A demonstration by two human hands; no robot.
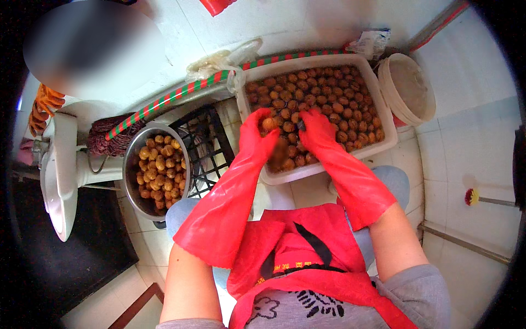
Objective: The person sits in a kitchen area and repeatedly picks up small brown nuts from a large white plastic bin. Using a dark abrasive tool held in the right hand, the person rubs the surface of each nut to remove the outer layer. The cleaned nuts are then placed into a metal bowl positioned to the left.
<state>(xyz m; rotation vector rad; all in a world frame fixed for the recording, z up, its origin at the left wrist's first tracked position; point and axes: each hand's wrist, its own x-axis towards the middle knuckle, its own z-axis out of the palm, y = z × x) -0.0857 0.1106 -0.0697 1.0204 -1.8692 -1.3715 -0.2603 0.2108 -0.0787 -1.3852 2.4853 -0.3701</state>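
My left hand (261, 133), in a long red rubber glove, grips a walnut (269, 124) above the near left part of a white plastic tub (388, 130). The tub holds many brown walnuts (337, 107) in dark water. My right hand (314, 129), gloved the same way, is just to the right, its fingers closed on a small dark object (301, 125) that I cannot identify. A steel basin (128, 181) at the left contains lighter, yellowish-brown walnuts (160, 160).
A black plastic crate (218, 135) lies between basin and tub. Against the tub's right end stands a white bucket (407, 90). A pedestal washbasin (65, 164) is at the left; a red-and-green striped pole (176, 95) runs behind the basin and tub.
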